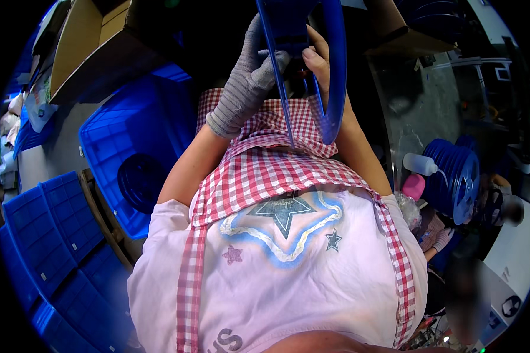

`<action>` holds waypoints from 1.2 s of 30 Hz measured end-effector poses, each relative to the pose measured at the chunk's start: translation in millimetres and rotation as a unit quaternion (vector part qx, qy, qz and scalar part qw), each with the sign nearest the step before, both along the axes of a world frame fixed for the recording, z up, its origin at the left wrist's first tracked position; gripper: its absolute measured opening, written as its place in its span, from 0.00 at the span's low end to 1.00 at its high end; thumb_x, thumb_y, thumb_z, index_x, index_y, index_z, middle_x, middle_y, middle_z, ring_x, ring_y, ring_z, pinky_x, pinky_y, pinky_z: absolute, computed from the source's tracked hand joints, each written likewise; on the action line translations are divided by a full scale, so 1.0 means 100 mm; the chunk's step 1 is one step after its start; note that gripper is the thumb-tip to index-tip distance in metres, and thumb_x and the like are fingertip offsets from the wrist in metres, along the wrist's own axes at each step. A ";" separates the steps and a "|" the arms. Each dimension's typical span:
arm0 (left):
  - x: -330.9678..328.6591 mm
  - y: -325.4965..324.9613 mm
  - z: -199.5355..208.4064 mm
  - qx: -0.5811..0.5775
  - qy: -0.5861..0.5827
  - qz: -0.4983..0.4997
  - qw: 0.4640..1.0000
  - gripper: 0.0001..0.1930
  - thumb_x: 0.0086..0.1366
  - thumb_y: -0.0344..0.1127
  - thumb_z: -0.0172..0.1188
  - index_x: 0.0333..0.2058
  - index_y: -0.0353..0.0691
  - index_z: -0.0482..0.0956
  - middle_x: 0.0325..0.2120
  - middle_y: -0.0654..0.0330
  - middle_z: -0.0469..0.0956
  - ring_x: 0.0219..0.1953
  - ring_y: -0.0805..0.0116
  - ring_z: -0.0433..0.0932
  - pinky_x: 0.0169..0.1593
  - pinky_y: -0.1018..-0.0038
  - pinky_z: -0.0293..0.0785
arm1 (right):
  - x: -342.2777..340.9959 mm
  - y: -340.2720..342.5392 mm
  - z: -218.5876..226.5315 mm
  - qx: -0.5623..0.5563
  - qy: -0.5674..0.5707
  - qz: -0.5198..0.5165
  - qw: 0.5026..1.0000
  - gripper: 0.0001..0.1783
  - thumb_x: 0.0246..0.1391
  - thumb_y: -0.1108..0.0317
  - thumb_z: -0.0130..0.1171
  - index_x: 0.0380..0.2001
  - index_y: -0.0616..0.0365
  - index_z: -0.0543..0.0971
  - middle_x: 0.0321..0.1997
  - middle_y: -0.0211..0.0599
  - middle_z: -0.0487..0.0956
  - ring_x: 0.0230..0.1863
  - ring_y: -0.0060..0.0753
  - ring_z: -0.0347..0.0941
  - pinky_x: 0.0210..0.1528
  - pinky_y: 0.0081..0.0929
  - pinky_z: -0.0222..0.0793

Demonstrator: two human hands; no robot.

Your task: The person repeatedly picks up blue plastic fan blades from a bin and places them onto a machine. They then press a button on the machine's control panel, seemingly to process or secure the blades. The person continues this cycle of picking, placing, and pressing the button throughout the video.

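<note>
A blue plastic reel (337, 70), seen nearly edge-on, is held up in front of my checked apron at the top of the view. My left hand (244, 82), in a grey knitted glove, grips it from the left, the thumb reaching in near the hub. From the other side my bare right hand (319, 59) closes on the reel, with thumb and fingers showing between its two round flanges. Part of the reel runs out of the upper edge, and some of my left fingers are hidden behind its left flange.
To my left stands a blue tub (103, 126) with dark blue reels (140, 182) inside. An open cardboard box (88, 47) and blue crates (53, 235) are beyond. On the right are stacked blue reels (462, 182), a white squeeze bottle (419, 163) and another person's hand (443, 238).
</note>
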State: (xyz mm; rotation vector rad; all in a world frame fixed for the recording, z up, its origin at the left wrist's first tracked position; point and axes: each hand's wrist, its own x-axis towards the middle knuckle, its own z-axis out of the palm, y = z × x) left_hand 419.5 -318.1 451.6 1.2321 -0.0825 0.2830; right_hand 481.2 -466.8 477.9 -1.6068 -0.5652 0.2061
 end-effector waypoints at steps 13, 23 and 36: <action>0.00 -0.03 0.17 -0.009 0.045 -0.011 0.999 0.41 0.59 0.52 0.60 0.66 0.53 0.48 0.51 0.53 0.67 0.53 0.59 0.70 0.56 0.63 0.70 | 0.02 0.05 0.06 -0.003 0.021 0.004 1.000 0.35 0.53 0.50 0.53 0.60 0.57 0.65 0.27 0.29 0.71 0.32 0.22 0.70 0.40 0.22 0.68; -0.06 -0.11 0.20 0.032 0.018 -0.003 0.999 0.38 0.62 0.46 0.57 0.66 0.52 0.46 0.49 0.53 0.70 0.49 0.65 0.73 0.54 0.68 0.72 | -0.03 -0.03 0.10 -0.004 0.003 0.016 1.000 0.36 0.53 0.46 0.52 0.61 0.54 0.65 0.32 0.32 0.71 0.35 0.25 0.71 0.42 0.24 0.68; 0.47 0.51 0.73 -0.074 -0.127 -0.100 0.984 0.31 0.60 0.39 0.62 0.59 0.38 0.61 0.53 0.49 0.69 0.50 0.60 0.74 0.52 0.65 0.75 | 0.64 -0.07 1.56 -0.300 -0.356 0.022 0.885 0.37 0.46 0.36 0.51 0.62 0.28 0.62 0.43 0.50 0.78 0.46 0.50 0.75 0.52 0.40 0.67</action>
